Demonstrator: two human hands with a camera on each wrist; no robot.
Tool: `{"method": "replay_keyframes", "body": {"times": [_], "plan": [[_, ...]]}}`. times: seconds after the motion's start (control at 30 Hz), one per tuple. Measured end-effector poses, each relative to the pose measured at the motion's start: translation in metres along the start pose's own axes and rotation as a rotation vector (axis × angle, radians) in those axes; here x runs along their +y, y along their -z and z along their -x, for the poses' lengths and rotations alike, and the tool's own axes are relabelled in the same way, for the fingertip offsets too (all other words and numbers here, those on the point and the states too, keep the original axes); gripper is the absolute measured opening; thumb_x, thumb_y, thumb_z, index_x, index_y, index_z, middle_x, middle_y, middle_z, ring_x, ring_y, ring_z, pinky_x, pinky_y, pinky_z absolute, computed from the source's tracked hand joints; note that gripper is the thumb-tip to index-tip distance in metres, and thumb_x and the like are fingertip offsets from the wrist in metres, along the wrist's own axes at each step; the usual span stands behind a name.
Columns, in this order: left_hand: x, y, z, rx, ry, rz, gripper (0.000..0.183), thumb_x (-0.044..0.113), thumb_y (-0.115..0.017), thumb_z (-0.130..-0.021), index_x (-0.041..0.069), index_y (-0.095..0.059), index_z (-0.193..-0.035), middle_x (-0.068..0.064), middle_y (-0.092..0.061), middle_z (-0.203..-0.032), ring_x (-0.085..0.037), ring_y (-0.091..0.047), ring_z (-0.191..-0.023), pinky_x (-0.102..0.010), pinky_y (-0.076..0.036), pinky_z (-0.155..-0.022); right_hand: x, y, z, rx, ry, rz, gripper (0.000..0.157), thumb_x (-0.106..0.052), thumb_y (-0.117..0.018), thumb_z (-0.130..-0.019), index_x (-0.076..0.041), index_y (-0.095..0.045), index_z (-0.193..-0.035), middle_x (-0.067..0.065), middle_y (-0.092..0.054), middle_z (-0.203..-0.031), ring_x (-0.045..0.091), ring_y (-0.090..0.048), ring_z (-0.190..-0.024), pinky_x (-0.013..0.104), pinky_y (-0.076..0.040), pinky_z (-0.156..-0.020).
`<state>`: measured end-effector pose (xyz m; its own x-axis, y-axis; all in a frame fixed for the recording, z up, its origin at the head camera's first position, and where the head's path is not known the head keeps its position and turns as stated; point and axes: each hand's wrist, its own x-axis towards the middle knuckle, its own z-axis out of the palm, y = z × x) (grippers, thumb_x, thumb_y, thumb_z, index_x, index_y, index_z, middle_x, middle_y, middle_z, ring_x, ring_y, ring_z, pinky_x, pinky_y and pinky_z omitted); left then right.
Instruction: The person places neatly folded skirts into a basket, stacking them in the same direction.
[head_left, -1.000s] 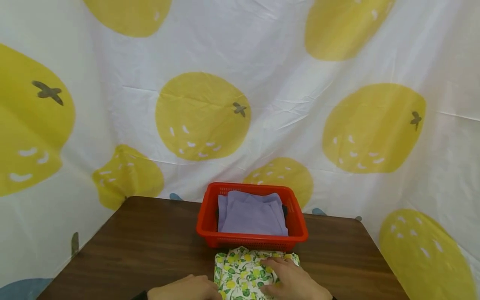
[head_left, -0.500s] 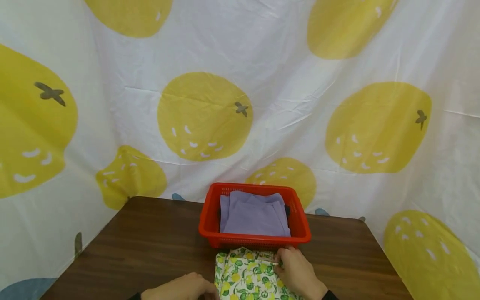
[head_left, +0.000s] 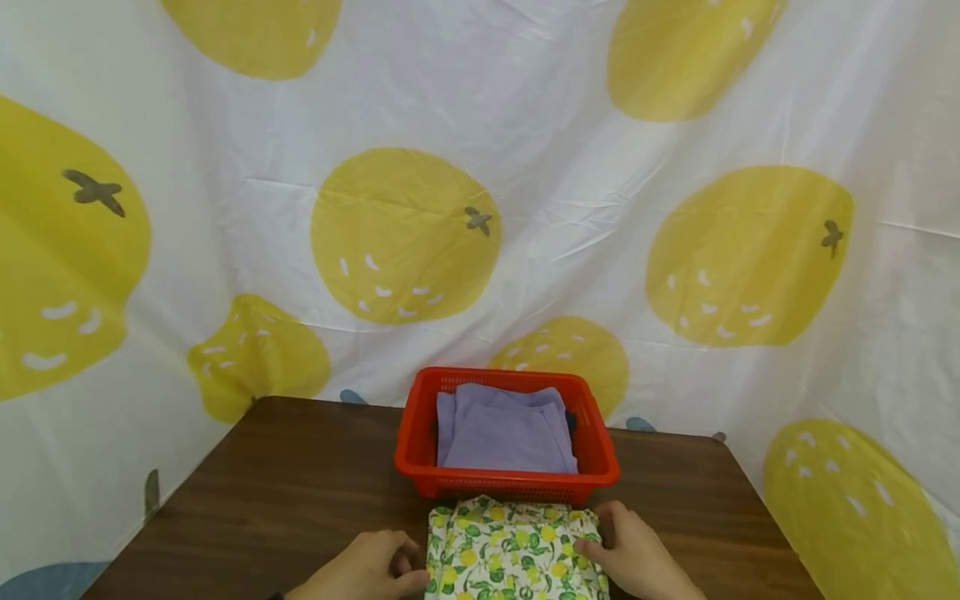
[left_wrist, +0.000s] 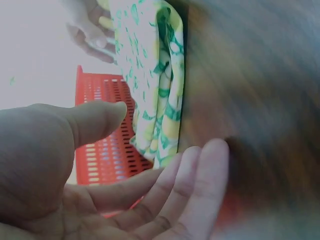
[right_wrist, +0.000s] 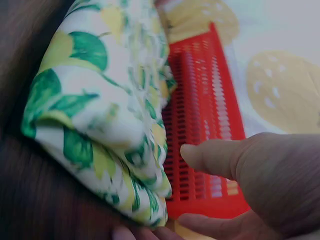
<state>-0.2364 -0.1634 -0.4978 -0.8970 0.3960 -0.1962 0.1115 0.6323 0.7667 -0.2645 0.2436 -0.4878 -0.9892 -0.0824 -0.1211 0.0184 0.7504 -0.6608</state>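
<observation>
A folded cloth [head_left: 517, 554] with a lemon and leaf print lies on the table in front of the red basket. My left hand [head_left: 367, 568] is at its left side; the left wrist view shows the thumb and fingers [left_wrist: 192, 187] spread apart, with the fingertips close to the folded layers. On the opposite side, my right hand [head_left: 637, 550] has its thumb over the cloth's right edge in the head view. The right wrist view has that thumb [right_wrist: 210, 157] apart from the cloth, while the other fingertips are partly hidden at its corner.
The red plastic basket [head_left: 510, 482] stands just behind the cloth and holds folded lavender fabric [head_left: 510, 433]. Brown wooden tabletop [head_left: 322, 475] extends to both sides. A white curtain [head_left: 570, 192] with large lemons hangs behind.
The right hand has moved from over the cloth, past its far right corner, to its right side. The cloth's top layer now lies smoother and flatter. The left hand stays at the left edge.
</observation>
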Motion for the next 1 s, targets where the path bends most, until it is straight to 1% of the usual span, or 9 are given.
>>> {"method": "replay_keyframes", "body": {"times": [0.13, 0.23, 0.37, 0.53, 0.7, 0.8, 0.9, 0.93, 1.0], "plan": [[-0.001, -0.006, -0.001, 0.032, 0.067, 0.055, 0.034, 0.028, -0.081, -0.109, -0.001, -0.079, -0.125, -0.004, -0.079, -0.099, -0.021, -0.074, -0.091, -0.044, -0.066, -0.084, 0.011, 0.011, 0.010, -0.106, -0.157, -0.248, 0.069, -0.033, -0.082, -0.111, 0.014, -0.055, -0.153, 0.025, -0.073, -0.132, 0.032, -0.078, -0.111, 0.054, -0.071, -0.091], [0.001, -0.009, 0.000, 0.040, 0.078, 0.120, 0.032, 0.026, -0.079, -0.111, -0.003, -0.079, -0.123, -0.006, -0.081, -0.099, -0.023, -0.080, -0.091, -0.046, -0.068, -0.085, 0.018, 0.018, 0.014, -0.194, -0.211, -0.387, 0.069, -0.031, -0.075, -0.115, 0.019, -0.051, -0.156, 0.026, -0.074, -0.136, 0.033, -0.078, -0.115, 0.056, -0.071, -0.095], [0.006, -0.015, -0.003, 0.042, 0.059, 0.161, 0.028, 0.022, -0.078, -0.111, -0.004, -0.079, -0.119, -0.006, -0.082, -0.095, -0.021, -0.080, -0.086, -0.041, -0.068, -0.081, 0.026, 0.023, 0.013, -0.323, -0.179, -0.437, 0.066, -0.030, -0.067, -0.120, 0.025, -0.052, -0.154, 0.021, -0.080, -0.136, 0.030, -0.080, -0.119, 0.059, -0.069, -0.105], [0.005, -0.022, -0.016, 0.014, 0.054, 0.204, 0.031, 0.021, -0.079, -0.110, -0.006, -0.079, -0.124, -0.006, -0.083, -0.099, -0.018, -0.078, -0.089, -0.039, -0.067, -0.084, 0.029, 0.024, 0.011, -0.413, -0.152, -0.524, 0.061, -0.029, -0.065, -0.120, 0.023, -0.058, -0.152, 0.015, -0.085, -0.131, 0.026, -0.082, -0.119, 0.055, -0.069, -0.107], [-0.028, -0.031, -0.044, -0.061, 0.055, 0.294, 0.038, 0.032, -0.086, -0.106, 0.000, -0.080, -0.127, -0.002, -0.083, -0.101, -0.014, -0.080, -0.091, -0.032, -0.067, -0.080, 0.028, 0.019, 0.009, -0.474, -0.162, -0.627, 0.050, -0.029, -0.067, -0.120, 0.012, -0.069, -0.147, 0.009, -0.088, -0.125, 0.020, -0.083, -0.116, 0.048, -0.070, -0.106], [-0.039, -0.033, -0.053, -0.125, 0.016, 0.300, 0.029, 0.037, -0.086, -0.106, 0.009, -0.079, -0.107, 0.008, -0.071, -0.083, -0.007, -0.068, -0.076, -0.026, -0.057, -0.070, 0.027, 0.013, 0.006, -0.549, -0.139, -0.700, 0.046, -0.029, -0.065, -0.121, 0.009, -0.070, -0.147, 0.008, -0.088, -0.128, 0.019, -0.083, -0.117, 0.043, -0.069, -0.106], [-0.024, -0.031, -0.047, -0.154, -0.015, 0.276, 0.033, 0.035, -0.085, -0.107, 0.018, -0.065, -0.086, 0.010, -0.051, -0.070, -0.008, -0.052, -0.065, -0.026, -0.045, -0.064, 0.026, 0.004, 0.003, -0.613, -0.123, -0.752, 0.043, -0.031, -0.065, -0.121, 0.005, -0.072, -0.143, 0.003, -0.087, -0.124, 0.015, -0.083, -0.112, 0.036, -0.070, -0.101], [-0.017, -0.030, -0.045, -0.163, -0.021, 0.246, 0.038, 0.035, -0.084, -0.108, 0.020, -0.060, -0.082, 0.011, -0.047, -0.068, -0.008, -0.050, -0.063, -0.026, -0.044, -0.064, 0.025, 0.001, 0.002, -0.626, -0.119, -0.760, 0.041, -0.031, -0.066, -0.121, 0.004, -0.073, -0.140, 0.003, -0.087, -0.122, 0.014, -0.084, -0.110, 0.033, -0.070, -0.099], [-0.004, -0.028, -0.039, -0.155, -0.016, 0.219, 0.038, 0.034, -0.084, -0.107, 0.022, -0.058, -0.081, 0.011, -0.048, -0.070, -0.008, -0.052, -0.064, -0.025, -0.044, -0.065, 0.022, -0.004, 0.000, -0.634, -0.112, -0.760, 0.037, -0.032, -0.067, -0.120, 0.000, -0.075, -0.136, 0.000, -0.087, -0.118, 0.012, -0.084, -0.107, 0.030, -0.070, -0.096]]}}
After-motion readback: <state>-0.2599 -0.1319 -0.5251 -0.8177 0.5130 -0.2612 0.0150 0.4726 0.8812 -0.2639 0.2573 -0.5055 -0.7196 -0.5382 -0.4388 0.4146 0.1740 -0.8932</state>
